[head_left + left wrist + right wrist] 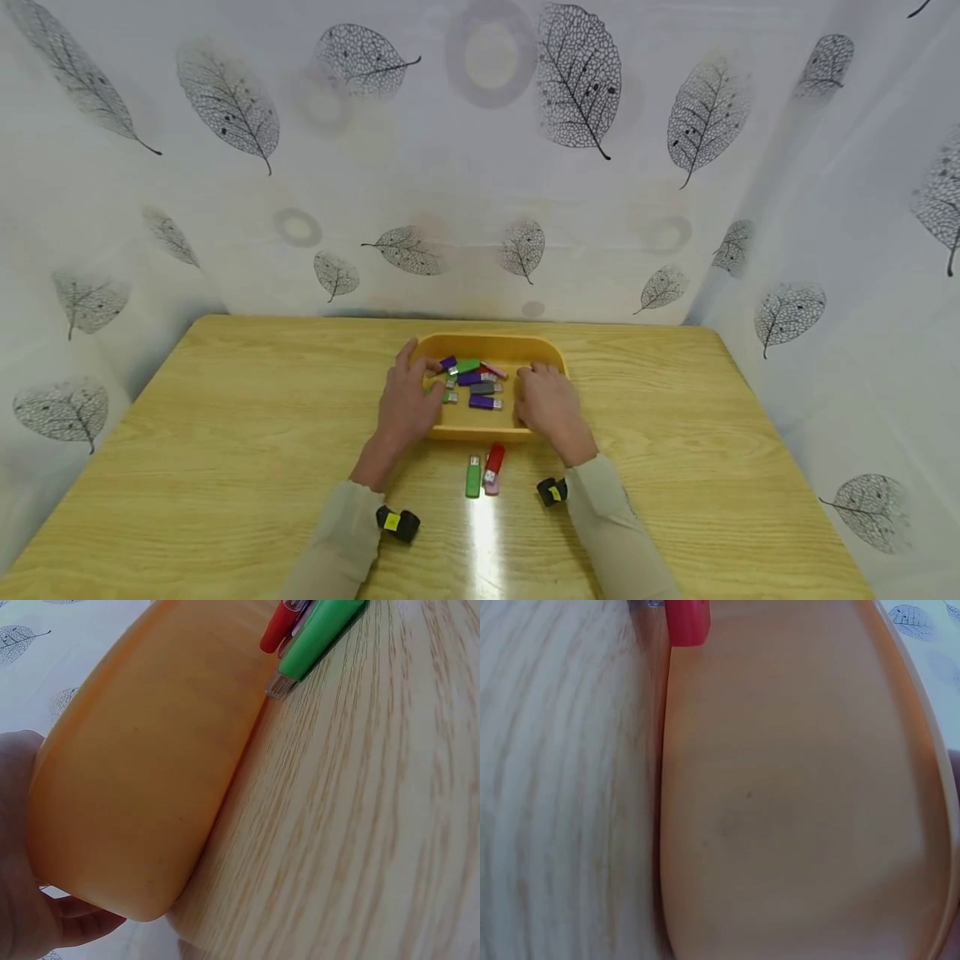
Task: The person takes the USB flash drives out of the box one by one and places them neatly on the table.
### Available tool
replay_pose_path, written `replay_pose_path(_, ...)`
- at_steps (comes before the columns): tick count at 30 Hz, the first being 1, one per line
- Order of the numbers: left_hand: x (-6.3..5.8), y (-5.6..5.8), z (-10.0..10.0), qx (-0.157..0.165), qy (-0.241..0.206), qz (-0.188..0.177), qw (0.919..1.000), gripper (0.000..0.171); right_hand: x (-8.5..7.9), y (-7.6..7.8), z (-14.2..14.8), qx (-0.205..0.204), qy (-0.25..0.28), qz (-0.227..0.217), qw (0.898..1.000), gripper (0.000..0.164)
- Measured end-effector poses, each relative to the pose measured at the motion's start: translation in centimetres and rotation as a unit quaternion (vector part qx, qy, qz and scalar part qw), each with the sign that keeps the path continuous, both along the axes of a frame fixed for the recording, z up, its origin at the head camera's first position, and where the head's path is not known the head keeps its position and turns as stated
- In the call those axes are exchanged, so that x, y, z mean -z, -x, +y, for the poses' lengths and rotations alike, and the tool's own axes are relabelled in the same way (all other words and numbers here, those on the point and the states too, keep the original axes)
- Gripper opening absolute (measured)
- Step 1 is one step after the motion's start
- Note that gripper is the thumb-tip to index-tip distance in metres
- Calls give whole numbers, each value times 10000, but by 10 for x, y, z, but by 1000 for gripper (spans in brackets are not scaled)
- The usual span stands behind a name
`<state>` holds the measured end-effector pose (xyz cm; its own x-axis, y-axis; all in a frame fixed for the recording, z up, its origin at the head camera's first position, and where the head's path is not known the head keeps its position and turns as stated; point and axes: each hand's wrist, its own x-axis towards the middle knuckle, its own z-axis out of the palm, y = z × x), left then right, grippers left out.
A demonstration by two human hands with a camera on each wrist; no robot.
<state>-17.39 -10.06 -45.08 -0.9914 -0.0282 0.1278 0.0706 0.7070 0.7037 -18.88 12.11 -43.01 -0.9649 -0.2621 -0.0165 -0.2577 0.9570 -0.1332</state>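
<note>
An orange tray (480,433) holds several USB sticks, among them a purple stick (482,402), a grey stick (483,388) and a green stick (467,366). My left hand (405,404) grips the tray's left end, its thumb over the inside; in the left wrist view, fingers (86,926) curl round the outside of that end. Over the right part of the tray, my right hand (550,406) reaches in with bent fingers. Their tips are hidden, so whether they pinch anything does not show. The right wrist view shows mostly the tray's outer wall (795,787).
In front of the tray, a green USB stick (473,479) lies on the wooden table (247,467) beside a red stick (495,458), which overlaps a pink stick (492,489). A leaf-patterned cloth (450,167) hangs behind the table.
</note>
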Motion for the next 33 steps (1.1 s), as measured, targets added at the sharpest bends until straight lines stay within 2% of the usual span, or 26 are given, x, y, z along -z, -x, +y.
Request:
replay_pose_path(12,-1,1,-1,2,-57,-27,10000,30,0,2,-2,260,270,-43,9993,27)
replay_pose_path(25,-1,0,-1,23,-127,-27,9999,29,-4,2,-3,245,222,-158,9993,23)
replay_pose_path(33,0,0,-1,54,-90,79,9999,28,-1,0,-4,228,52,-39,9997,21)
